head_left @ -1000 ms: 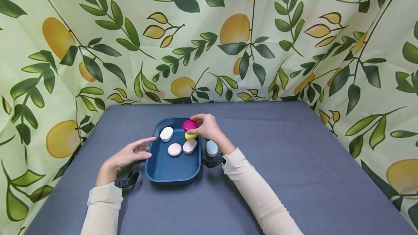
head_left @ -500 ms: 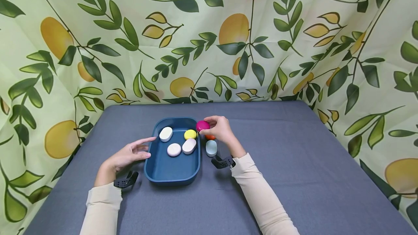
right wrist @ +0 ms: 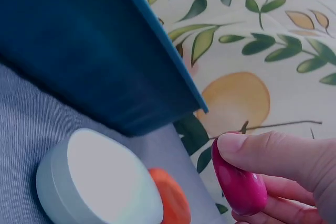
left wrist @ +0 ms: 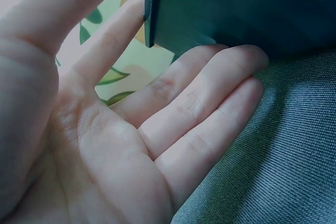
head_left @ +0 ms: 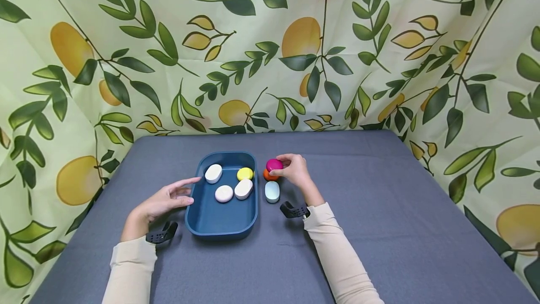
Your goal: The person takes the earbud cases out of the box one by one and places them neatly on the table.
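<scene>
My right hand [head_left: 294, 170] pinches a glossy magenta rounded disc [head_left: 274, 165] between thumb and fingers, just right of the blue tray [head_left: 221, 234]. Below it an orange rounded piece [head_left: 271, 176] is partly hidden. In the right wrist view the magenta disc [right wrist: 239, 182] is held on edge, with the thumb on its near face. A pale blue oval piece [head_left: 272, 192] lies beside the tray. Inside the tray lie a yellow round piece [head_left: 244, 174] and several white ones. My left hand [head_left: 164, 201] is at the tray's left side, its bent fingers [left wrist: 205, 87] by the outer wall.
Grey-blue cloth [head_left: 363, 229] covers the table, and a leaf-and-fruit curtain [head_left: 270, 22] stands behind and at both sides. The tray's raised rim [right wrist: 168, 40] is left of the held disc in the right wrist view.
My right hand has lifted the magenta disc out of the tray and carried it right, over the rim, to above the orange piece. The left hand has stayed at the tray's side.
</scene>
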A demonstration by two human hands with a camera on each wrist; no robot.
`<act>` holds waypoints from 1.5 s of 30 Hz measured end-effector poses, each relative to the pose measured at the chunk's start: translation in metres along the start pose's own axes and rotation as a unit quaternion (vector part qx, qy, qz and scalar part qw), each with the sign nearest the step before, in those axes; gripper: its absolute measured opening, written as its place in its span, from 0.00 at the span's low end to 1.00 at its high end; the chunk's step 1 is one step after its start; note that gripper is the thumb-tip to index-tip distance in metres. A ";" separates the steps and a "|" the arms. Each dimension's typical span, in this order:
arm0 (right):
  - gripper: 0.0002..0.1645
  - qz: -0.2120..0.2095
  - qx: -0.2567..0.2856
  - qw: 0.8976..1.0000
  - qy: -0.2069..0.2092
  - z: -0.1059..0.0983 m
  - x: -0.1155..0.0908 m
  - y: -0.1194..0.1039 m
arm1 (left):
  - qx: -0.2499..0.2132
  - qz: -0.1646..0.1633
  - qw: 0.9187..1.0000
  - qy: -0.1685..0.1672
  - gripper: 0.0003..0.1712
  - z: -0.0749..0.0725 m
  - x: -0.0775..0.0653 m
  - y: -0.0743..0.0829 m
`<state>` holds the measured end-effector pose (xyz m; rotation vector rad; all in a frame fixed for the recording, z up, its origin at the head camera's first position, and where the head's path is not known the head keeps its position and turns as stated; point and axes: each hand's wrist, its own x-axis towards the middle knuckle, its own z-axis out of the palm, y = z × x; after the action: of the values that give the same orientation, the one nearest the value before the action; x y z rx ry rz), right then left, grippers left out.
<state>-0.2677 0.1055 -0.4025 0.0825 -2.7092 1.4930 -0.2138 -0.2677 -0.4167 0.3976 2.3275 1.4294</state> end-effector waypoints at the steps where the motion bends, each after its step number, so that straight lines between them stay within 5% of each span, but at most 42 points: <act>1: 0.29 0.000 -0.002 1.000 0.004 -0.001 0.000 0.002 | 0.001 -0.001 1.000 0.001 0.38 0.000 0.000 0.000; 25: 0.30 0.049 -0.056 0.997 0.031 -0.011 0.007 0.043 | -0.001 -0.005 1.000 -0.003 0.39 0.000 -0.001 0.001; 45: 0.31 0.035 -0.092 0.995 0.025 -0.009 0.003 0.044 | 0.005 0.000 1.000 0.001 0.38 -0.001 0.001 -0.004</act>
<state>-0.2734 0.1363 -0.4342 -0.0576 -2.8214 1.2338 -0.2152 -0.2696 -0.4196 0.4005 2.3368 1.4192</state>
